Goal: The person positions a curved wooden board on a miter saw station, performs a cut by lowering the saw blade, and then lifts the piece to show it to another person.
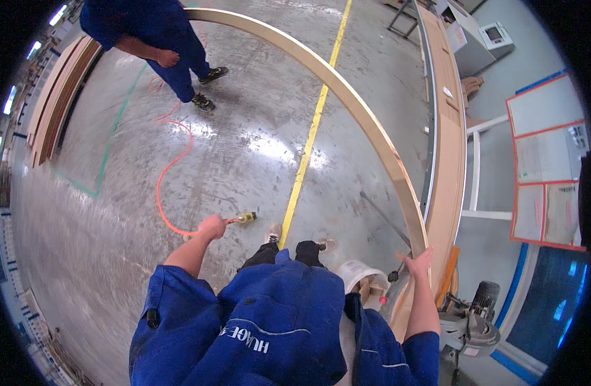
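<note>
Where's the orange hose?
In the head view, the orange hose curves across the floor, left of the yellow line, and reaches the left hand.

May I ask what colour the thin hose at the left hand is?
The thin hose is orange-red, clearest in the head view.

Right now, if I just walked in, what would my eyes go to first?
Probably the long pale board, looking bowed in this wide view, sweeping from the other person at upper left to the right hand at lower right. Next, the orange hose snaking over the floor at left to the left hand, which holds a small yellow tool. Then the yellow line running up the middle.
</note>
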Action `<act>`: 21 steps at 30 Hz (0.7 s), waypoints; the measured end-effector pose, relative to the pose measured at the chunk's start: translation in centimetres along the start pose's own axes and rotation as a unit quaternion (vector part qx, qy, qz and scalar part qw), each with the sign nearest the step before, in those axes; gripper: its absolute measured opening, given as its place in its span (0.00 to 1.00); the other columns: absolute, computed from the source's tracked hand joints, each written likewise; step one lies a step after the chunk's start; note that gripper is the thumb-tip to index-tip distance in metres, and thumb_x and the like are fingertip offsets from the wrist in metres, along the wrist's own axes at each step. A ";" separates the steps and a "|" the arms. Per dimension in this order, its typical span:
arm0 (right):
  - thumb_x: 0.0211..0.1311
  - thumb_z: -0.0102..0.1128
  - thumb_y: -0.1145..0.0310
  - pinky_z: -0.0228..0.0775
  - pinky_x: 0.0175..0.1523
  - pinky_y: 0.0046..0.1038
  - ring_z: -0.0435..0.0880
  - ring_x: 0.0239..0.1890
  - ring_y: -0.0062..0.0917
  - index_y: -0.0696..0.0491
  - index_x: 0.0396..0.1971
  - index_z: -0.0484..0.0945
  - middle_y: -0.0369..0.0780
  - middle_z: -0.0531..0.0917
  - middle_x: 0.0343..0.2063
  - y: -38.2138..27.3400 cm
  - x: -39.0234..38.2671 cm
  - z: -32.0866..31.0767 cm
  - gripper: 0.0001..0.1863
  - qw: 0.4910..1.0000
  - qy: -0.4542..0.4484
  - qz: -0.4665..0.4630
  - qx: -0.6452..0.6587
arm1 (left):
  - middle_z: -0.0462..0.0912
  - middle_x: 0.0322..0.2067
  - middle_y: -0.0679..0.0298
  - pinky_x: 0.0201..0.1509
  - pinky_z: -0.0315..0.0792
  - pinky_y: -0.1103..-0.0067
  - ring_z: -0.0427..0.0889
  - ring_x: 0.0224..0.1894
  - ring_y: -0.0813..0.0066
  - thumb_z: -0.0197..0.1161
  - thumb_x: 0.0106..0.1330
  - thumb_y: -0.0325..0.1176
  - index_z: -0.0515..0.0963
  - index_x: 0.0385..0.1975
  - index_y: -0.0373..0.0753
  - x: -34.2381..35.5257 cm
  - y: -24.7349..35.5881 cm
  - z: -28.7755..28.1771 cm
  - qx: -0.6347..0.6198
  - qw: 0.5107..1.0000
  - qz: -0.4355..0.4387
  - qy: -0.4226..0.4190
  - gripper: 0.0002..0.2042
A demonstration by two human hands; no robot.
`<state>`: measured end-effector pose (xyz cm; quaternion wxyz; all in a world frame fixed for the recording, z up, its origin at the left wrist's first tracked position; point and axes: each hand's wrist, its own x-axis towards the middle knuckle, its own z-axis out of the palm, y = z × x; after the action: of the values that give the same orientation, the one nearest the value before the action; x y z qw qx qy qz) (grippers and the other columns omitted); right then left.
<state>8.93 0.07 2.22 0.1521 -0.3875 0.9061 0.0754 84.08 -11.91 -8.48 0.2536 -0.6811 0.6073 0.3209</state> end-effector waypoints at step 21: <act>0.32 0.83 0.44 0.70 0.55 0.45 0.76 0.49 0.45 0.63 0.57 0.66 0.52 0.72 0.47 2.0 1.1 0.6 0.55 0.971 0.104 -0.197 0.090 | 0.86 0.45 0.50 0.51 0.80 0.61 0.85 0.49 0.51 0.56 0.67 0.33 0.85 0.39 0.36 13.0 21.6 -12.4 0.048 0.985 0.135 0.092 0.12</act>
<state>6.86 0.86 1.35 0.1034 -0.5487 0.8258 -0.0788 65.04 -32.55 -8.97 0.1836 -0.6064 0.7291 0.2588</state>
